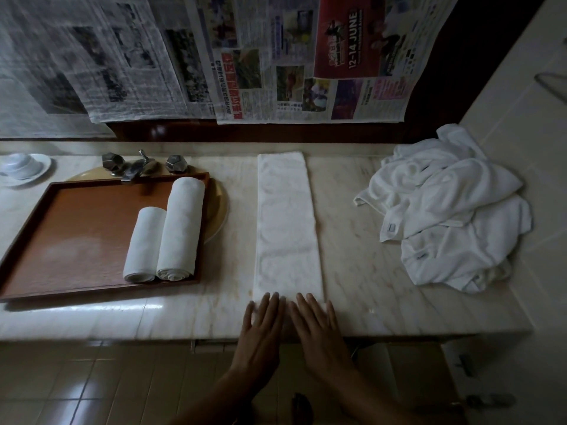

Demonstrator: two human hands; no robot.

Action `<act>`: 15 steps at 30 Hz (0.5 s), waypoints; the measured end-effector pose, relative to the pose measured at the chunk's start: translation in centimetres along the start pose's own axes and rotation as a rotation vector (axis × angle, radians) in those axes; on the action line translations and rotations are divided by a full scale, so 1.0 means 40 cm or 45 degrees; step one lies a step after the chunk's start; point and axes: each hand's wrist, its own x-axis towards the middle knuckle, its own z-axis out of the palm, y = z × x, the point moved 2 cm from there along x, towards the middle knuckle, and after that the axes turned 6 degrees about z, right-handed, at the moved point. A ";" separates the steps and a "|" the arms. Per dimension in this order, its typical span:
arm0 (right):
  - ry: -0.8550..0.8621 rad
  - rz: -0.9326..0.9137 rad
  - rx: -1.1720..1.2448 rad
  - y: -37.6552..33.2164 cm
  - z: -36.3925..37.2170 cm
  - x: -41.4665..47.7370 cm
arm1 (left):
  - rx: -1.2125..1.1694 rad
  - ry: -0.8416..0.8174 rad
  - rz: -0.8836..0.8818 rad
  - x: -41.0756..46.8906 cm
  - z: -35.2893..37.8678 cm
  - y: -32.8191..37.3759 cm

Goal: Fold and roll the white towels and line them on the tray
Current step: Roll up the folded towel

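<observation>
Both hands flat on the towel's near end

Left hand (263,321) and right hand (316,325) lie side by side at lower centre, fingers straight, grip released, pressing the folded towel (287,222) to the tabletop (362,240).

Two rolled towels (165,233) on tray (70,240), folded towel (287,225) to its right, towel pile (445,210) beyond.

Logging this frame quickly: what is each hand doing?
Left hand: open, flat on the long folded white towel.
Right hand: open, flat on it too.
</observation>
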 end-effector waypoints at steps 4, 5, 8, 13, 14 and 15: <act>-0.055 -0.045 -0.042 0.028 -0.006 0.039 | 0.043 -0.055 0.027 0.019 0.004 -0.044; -0.077 -0.060 -0.056 0.034 -0.009 0.049 | 0.032 -0.065 0.051 0.023 -0.001 -0.052; -0.138 -0.088 -0.062 0.042 -0.025 0.069 | -0.025 -0.107 0.105 0.027 -0.014 -0.079; -0.165 -0.179 0.046 0.036 -0.061 0.060 | -0.054 -0.132 0.182 0.004 -0.036 -0.103; -0.178 -0.156 0.062 0.036 -0.066 0.053 | -0.064 -0.123 0.190 -0.003 -0.037 -0.108; -0.182 -0.129 0.075 0.039 -0.067 0.046 | -0.094 -0.114 0.196 -0.011 -0.034 -0.114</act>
